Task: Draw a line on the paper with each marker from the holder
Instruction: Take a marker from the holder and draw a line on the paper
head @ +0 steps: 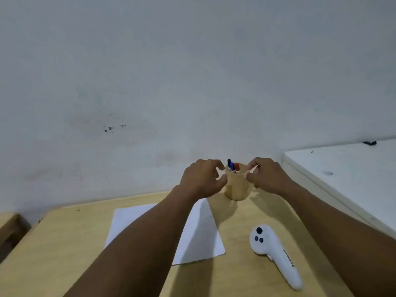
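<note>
A round wooden holder (236, 187) stands at the far edge of the table, close to the wall. Three markers stick up out of it: a black one (228, 162), a blue one (231, 166) and a red one (236, 167). My left hand (202, 179) is at the holder's left side, fingers curled and apart, thumb near its wall. My right hand (266, 176) is at the holder's right side, fingertips by the rim. Neither hand holds a marker. A blank white sheet of paper (197, 232) lies flat in front of the holder, partly under my left forearm.
A white hand-held controller (276, 256) with dark buttons lies on the wooden table (64, 254) right of the paper. A white cabinet top (347, 168) stands to the right. A plain wall rises directly behind the holder.
</note>
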Demonstrator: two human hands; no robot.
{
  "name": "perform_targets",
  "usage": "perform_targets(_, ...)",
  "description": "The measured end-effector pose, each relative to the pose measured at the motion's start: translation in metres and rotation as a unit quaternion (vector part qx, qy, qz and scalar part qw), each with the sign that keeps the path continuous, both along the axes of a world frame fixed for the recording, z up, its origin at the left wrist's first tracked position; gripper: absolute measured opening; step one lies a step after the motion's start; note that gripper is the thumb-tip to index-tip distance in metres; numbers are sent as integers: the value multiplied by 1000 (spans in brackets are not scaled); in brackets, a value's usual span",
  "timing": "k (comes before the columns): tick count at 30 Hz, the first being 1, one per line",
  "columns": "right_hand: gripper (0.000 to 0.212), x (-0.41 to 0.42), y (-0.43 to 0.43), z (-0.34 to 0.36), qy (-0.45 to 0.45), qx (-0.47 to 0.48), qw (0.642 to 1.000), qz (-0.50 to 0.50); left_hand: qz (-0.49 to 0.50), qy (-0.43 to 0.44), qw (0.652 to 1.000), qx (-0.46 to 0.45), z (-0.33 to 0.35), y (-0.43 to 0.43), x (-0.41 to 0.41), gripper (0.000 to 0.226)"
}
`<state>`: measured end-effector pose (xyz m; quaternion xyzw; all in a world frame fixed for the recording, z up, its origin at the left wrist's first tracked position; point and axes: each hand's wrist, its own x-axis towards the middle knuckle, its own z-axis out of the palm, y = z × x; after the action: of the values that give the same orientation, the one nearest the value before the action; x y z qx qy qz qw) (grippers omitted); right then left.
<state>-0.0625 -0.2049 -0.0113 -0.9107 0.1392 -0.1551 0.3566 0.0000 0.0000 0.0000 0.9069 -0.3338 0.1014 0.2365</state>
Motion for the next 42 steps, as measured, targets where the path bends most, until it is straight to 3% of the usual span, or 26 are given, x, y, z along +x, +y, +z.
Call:
perform_targets(10,14,24,-26,-15,17,44,999,-10,-18,-76,994,79,-6,-67,42,25)
perform_targets(13,10,23,-22,-15,12,65,998,-8,-18,-69,996,46,-4,-64,44,20)
perform_targets(16,13,16,-8,-6,33,154,987,11,-16,-54,998,-35,6,-50,39,20)
perform_targets(18,33,9,9,3,82,280,955,51,-4,-45,995,-92,17,-37,34,20)
perform_targets(20,57,5,32,8,115,413,899,95,3,-27,987,-158,29,-21,27,19)
perform_targets(22,76,7,60,8,94,512,848,98,6,11,975,-221,39,0,18,21)
perform_targets(26,52,18,123,2,-35,671,739,50,18,74,965,-252,43,51,2,25)
perform_targets(29,34,27,162,1,-55,711,699,50,54,101,954,-277,28,92,-1,29)
perform_targets(31,26,33,180,2,-55,704,705,71,77,147,930,-327,14,116,-1,30)
perform_targets(36,19,46,195,-1,-40,668,733,123,132,252,821,-495,-16,172,4,28)
perform_targets(38,17,50,195,-3,-27,630,767,122,186,224,848,-443,-34,203,10,24)
perform_targets(42,16,63,222,-19,13,544,827,140,255,137,930,-227,-78,245,10,15)
